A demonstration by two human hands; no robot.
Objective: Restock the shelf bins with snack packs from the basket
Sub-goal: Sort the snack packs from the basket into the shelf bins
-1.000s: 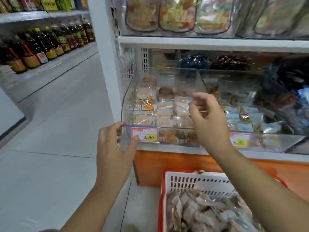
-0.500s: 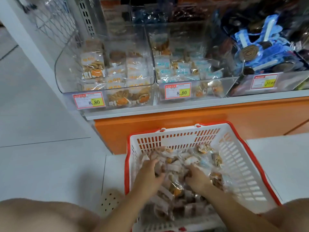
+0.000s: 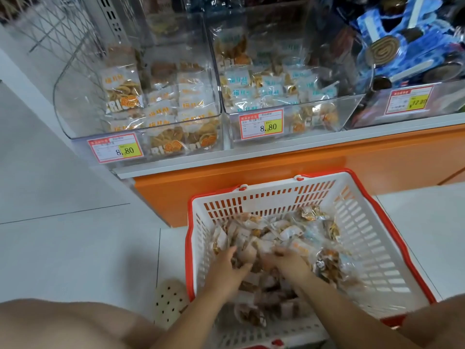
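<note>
A white basket with a red rim (image 3: 357,222) stands on the floor in front of the shelf, with several clear snack packs (image 3: 289,230) heaped inside. Both hands are down in the heap, side by side. My left hand (image 3: 230,264) has its fingers curled round packs. My right hand (image 3: 286,260) is dug into the packs, its fingertips hidden among them. On the shelf above, a clear bin (image 3: 83,132) at the left holds orange-labelled packs. The clear bin beside it (image 3: 352,102) holds blue-labelled packs.
A third bin (image 3: 440,96) at the right holds blue-wrapped rolls. Price tags (image 3: 261,124) hang on the bin fronts. The orange shelf base (image 3: 251,177) is just behind the basket. My knees fill the lower corners, and a perforated shoe (image 3: 168,301) sits left of the basket.
A second ago both hands were up at the left bin's front. They dropped into the basket, and since half a second ago they have shifted slightly among the packs.
</note>
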